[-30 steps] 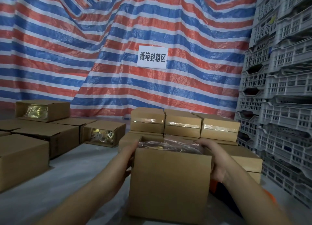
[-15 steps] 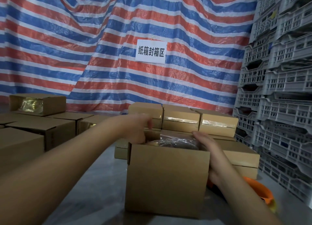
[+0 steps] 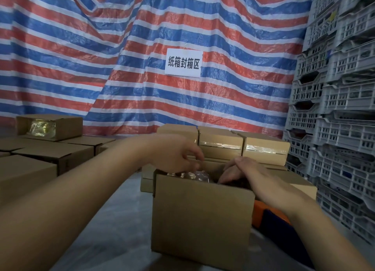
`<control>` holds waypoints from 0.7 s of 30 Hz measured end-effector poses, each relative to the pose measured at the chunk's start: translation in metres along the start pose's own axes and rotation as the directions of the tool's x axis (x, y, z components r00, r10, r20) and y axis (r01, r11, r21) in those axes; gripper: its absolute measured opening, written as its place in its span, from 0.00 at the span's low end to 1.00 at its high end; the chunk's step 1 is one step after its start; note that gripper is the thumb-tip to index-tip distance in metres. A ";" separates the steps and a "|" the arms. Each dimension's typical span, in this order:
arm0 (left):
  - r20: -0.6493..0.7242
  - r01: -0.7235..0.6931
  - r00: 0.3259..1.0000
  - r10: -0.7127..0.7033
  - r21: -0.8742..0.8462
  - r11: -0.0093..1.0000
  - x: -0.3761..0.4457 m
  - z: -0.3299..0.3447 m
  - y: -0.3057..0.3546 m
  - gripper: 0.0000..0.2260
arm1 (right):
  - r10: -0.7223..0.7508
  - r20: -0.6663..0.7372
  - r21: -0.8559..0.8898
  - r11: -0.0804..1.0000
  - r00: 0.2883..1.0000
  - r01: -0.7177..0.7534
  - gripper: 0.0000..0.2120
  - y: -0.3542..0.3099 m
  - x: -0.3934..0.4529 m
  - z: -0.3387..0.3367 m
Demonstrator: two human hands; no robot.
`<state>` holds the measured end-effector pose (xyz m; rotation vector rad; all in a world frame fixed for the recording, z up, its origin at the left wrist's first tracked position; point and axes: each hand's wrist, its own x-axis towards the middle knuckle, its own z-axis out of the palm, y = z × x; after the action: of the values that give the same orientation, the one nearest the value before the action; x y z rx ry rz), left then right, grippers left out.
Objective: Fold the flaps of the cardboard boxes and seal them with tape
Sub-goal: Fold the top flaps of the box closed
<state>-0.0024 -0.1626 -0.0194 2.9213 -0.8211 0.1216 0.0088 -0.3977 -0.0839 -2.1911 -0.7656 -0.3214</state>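
Observation:
An open brown cardboard box stands upright right in front of me on the grey surface. Clear plastic-wrapped contents show at its top. My left hand reaches over the box's far left side, its fingers curled at the far flap. My right hand dips into the right side of the opening, fingers straight and pointing down onto what is inside. The side flaps are hidden behind the front wall and my hands.
Taped boxes sit in a row just behind. More cardboard boxes fill the left side. An orange object lies to the right of the box. Grey plastic crates are stacked on the right. A striped tarp with a white sign hangs behind.
My left hand left the box's left side and went over to its far edge. My right hand moved from the right side onto the top and into the opening.

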 end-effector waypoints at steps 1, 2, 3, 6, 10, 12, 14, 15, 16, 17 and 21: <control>0.080 0.007 0.997 -0.009 0.020 1.000 0.003 0.003 0.006 0.19 | 0.046 0.052 -0.040 0.998 0.998 -0.044 0.36 -0.002 0.001 -0.002; 0.163 0.057 0.985 -0.058 0.010 0.998 0.007 0.008 0.013 0.24 | 0.104 0.098 -0.072 0.993 0.990 -0.097 0.37 -0.003 0.003 -0.004; 0.235 0.127 0.965 -0.117 -0.027 0.992 0.011 0.014 0.018 0.28 | 0.147 0.128 -0.091 0.987 0.981 -0.135 0.36 -0.004 0.003 -0.006; 0.329 0.203 0.933 -0.146 -0.147 0.968 0.022 0.024 0.026 0.33 | -0.040 0.049 -0.016 0.999 0.998 0.041 0.29 -0.003 -0.001 -0.005; 0.328 0.225 0.933 -0.151 -0.201 0.954 0.024 0.025 0.020 0.34 | -0.324 -0.025 -0.187 0.931 0.946 0.314 0.28 0.010 -0.013 0.007; 0.245 0.186 0.960 -0.136 -0.193 0.963 0.022 0.030 0.020 0.33 | -0.333 -0.069 -0.282 0.911 0.940 0.301 0.24 0.016 -0.013 0.013; -0.015 0.042 0.999 -0.046 -0.180 0.983 0.016 0.037 0.011 0.29 | -0.331 -0.105 -0.230 0.925 0.938 0.301 0.22 0.017 -0.010 0.016; -0.198 -0.031 0.980 -0.007 -0.188 0.982 0.011 0.041 0.003 0.26 | -0.337 -0.104 -0.192 0.930 0.936 0.314 0.23 0.018 -0.008 0.016; -0.378 -0.087 0.926 -0.003 -0.220 0.972 0.005 0.044 -0.007 0.24 | -0.338 -0.098 -0.155 0.934 0.936 0.321 0.25 0.020 -0.006 0.015; -0.531 -0.132 0.846 -0.041 -0.282 0.950 -0.002 0.049 -0.017 0.24 | -0.328 -0.089 -0.116 0.941 0.940 0.317 0.26 0.021 -0.004 0.014; -0.584 -0.259 0.751 -0.308 -0.689 0.677 -0.024 0.086 -0.049 0.28 | -0.275 -0.051 0.012 0.961 0.960 0.276 0.21 0.020 0.000 0.013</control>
<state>0.0071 -0.1196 -0.1114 1.8663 -0.5067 0.6296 0.0215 -0.3985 -0.1045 -2.0506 -1.0446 -0.5032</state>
